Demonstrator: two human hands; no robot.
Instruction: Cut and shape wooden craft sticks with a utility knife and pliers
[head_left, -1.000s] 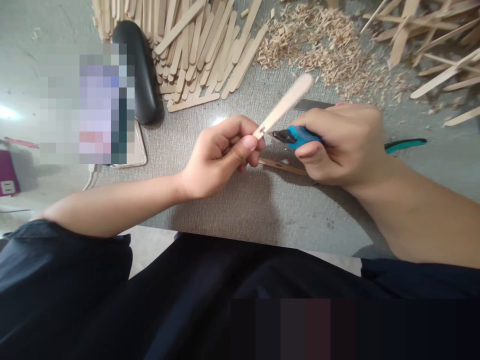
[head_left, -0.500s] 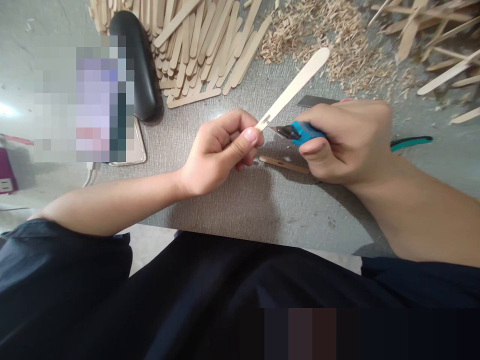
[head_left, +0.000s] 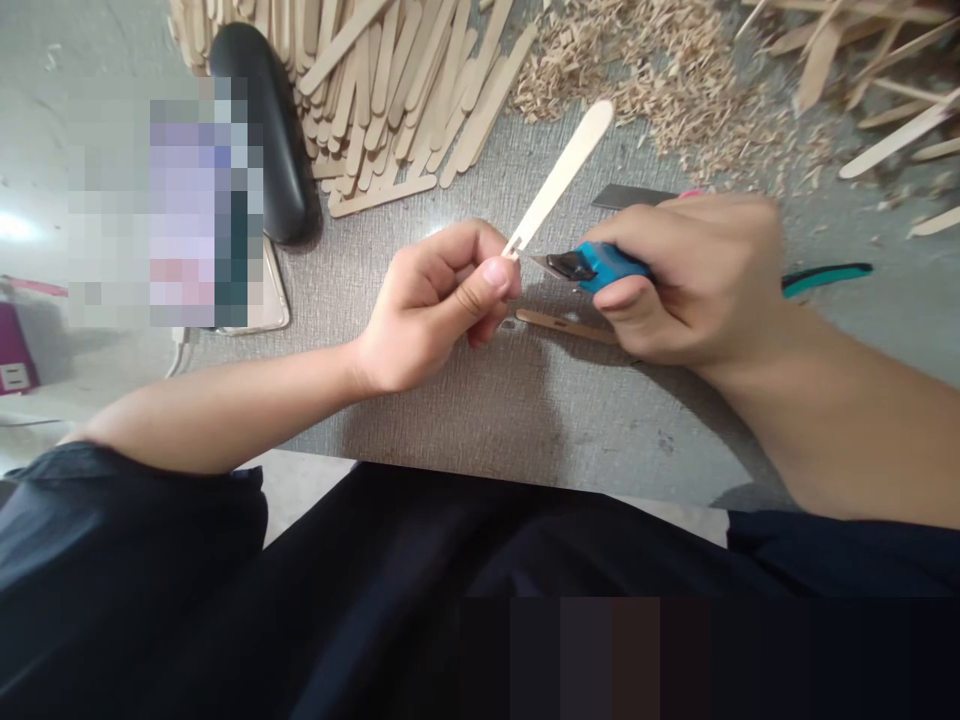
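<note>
My left hand (head_left: 442, 300) pinches the lower end of a pale wooden craft stick (head_left: 562, 175), which slants up to the right. A small notch shows in the stick just above my thumb. My right hand (head_left: 690, 275) is wrapped around a blue utility knife (head_left: 604, 268). Its blade points left toward the notch, with a narrow gap between tip and stick. Below the blade, a second craft stick (head_left: 566, 325) with a small slot lies on the grey table, its right end hidden behind my right hand.
Many craft sticks (head_left: 420, 90) are piled at the back beside a black case (head_left: 266, 140). Wood shavings (head_left: 637, 80) spread across the back, with more sticks (head_left: 892, 140) at the right. A dark flat blade (head_left: 630, 195) and a teal-and-black handle (head_left: 829, 278) lie near my right hand.
The held craft stick has tilted more upright and its tip has shifted left. The knife has moved slightly left, and its blade now stands a little apart from the stick.
</note>
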